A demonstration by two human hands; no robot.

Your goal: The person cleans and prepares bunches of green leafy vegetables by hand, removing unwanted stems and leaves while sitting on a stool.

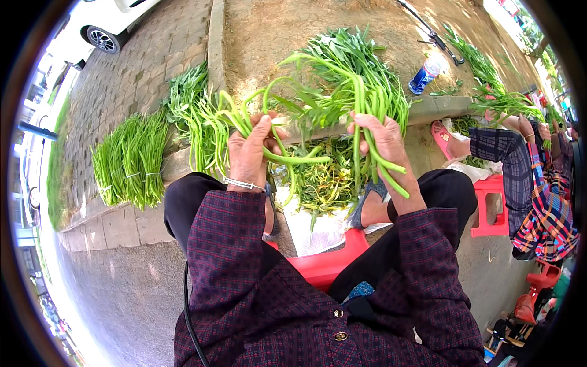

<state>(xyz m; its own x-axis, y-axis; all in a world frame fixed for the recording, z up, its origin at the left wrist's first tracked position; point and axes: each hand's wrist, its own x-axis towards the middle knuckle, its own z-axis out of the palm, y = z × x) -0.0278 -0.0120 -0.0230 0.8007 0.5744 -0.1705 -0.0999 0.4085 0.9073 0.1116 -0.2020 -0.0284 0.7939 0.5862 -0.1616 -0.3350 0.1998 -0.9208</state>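
Note:
Green leafy-vegetable stems (238, 117) are in my left hand (254, 149), pinched between thumb and fingers; a silver bangle circles that wrist. My right hand (383, 140) is closed around several long green stems (357, 98), their cut ends pointing down towards my knee. Between my feet lies a heap of plucked leaves and yellowed scraps (323, 176) on a white plastic sheet (314, 234). Beyond my right hand, a big pile of leafy greens (353, 50) rests on the dirt and curb. Loose stems with leaves (199, 124) lie beyond my left hand.
Tied bundles of trimmed stems (130, 160) stand at the left on the paving. A blue can (423, 77) and a black pole (433, 34) are on the dirt. At the right, another person in plaid trousers (495, 147) holds greens beside a red stool (490, 208). A red stool (328, 266) is under me.

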